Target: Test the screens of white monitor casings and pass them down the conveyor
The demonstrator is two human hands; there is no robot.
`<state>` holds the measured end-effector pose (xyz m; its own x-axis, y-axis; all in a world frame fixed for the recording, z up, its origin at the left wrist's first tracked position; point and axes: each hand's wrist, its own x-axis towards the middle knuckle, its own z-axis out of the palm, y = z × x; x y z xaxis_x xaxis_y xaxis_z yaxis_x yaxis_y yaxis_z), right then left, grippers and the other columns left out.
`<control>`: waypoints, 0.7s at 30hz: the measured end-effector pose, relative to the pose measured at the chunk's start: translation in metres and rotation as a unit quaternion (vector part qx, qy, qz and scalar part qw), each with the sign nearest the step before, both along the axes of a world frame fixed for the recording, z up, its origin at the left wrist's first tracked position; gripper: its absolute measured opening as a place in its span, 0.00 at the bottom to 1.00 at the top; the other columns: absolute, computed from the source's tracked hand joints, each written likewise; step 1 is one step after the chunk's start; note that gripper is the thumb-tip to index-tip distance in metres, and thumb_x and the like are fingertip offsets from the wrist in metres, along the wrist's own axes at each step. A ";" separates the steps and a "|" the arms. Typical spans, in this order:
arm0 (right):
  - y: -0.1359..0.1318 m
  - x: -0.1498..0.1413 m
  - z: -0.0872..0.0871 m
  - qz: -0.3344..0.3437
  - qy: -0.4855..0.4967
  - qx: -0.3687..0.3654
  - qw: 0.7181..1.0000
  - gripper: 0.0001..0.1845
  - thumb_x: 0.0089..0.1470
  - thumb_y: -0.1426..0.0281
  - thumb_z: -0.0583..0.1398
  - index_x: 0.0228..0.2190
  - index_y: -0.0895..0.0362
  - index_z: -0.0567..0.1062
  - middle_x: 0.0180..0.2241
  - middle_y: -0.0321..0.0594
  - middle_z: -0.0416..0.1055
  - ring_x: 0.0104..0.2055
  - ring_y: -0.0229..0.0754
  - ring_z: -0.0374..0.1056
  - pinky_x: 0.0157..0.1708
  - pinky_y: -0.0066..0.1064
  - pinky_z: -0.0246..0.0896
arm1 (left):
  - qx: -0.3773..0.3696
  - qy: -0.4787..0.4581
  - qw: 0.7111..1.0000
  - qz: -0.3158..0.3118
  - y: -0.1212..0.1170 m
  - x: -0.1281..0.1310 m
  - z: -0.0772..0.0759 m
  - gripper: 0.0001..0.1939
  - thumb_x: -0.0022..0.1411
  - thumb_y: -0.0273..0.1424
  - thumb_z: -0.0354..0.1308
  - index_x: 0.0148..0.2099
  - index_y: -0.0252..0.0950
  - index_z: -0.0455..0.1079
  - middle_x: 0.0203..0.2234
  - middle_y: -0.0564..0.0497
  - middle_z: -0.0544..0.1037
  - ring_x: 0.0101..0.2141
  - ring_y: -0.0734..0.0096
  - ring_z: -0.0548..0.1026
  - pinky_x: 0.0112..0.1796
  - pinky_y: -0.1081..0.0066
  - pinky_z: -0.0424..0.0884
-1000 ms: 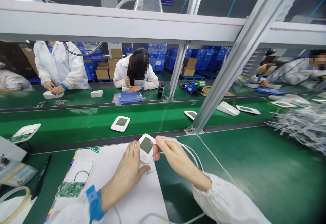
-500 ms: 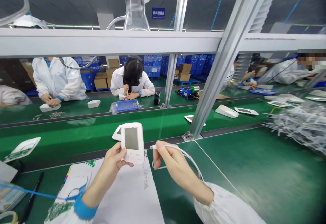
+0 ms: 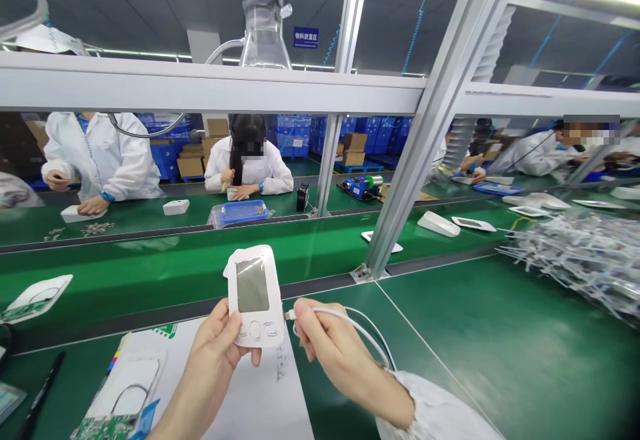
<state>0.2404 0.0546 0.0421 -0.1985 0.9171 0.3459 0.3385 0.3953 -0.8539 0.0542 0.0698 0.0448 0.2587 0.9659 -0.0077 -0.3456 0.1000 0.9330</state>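
My left hand point(image 3: 217, 350) grips a white device with a grey screen point(image 3: 253, 295) by its lower end and holds it upright above the white paper sheet point(image 3: 250, 393). Just right of it, my right hand point(image 3: 320, 340) pinches the plug end of a white cable point(image 3: 357, 327). The plug tip points at the device's lower right edge, a short gap away. The cable loops back over my right wrist.
A green conveyor belt point(image 3: 150, 273) runs across in front, carrying another white device point(image 3: 35, 293) at left. An opened white shell with a green circuit board point(image 3: 125, 393) lies at lower left. A heap of bagged cables point(image 3: 575, 260) sits right. People in white coats work opposite.
The device was lifted off the paper and turned upright, screen toward me. My right hand with the cable plug has drawn slightly apart from it and stays beside it.
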 end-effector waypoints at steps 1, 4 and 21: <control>0.000 0.000 -0.001 -0.004 0.002 -0.002 1.000 0.30 0.70 0.57 0.44 0.18 0.55 0.61 0.19 0.32 0.59 0.24 0.37 0.59 0.29 0.30 0.51 | 0.001 0.002 1.000 0.003 -0.001 0.000 0.000 0.17 0.60 0.40 0.62 0.45 0.33 0.68 0.26 0.51 0.74 0.22 0.73 0.66 0.23 0.71 0.67; 0.001 -0.003 -0.004 0.002 0.022 -0.004 1.000 0.31 0.70 0.56 0.44 0.18 0.55 0.61 0.19 0.32 0.60 0.24 0.37 0.60 0.29 0.29 0.52 | 0.009 0.006 1.000 0.021 -0.008 0.005 0.000 0.19 0.60 0.41 0.62 0.46 0.34 0.67 0.27 0.51 0.75 0.24 0.71 0.67 0.25 0.70 0.69; 0.010 -0.010 -0.004 0.127 0.227 -0.095 0.961 0.19 0.60 0.54 0.60 0.31 0.58 0.68 0.30 0.34 0.62 0.27 0.35 0.66 0.27 0.27 0.66 | 0.063 0.139 0.988 0.029 -0.027 0.006 0.001 0.26 0.59 0.38 0.61 0.54 0.41 0.52 0.28 0.56 0.74 0.21 0.77 0.63 0.20 0.77 0.58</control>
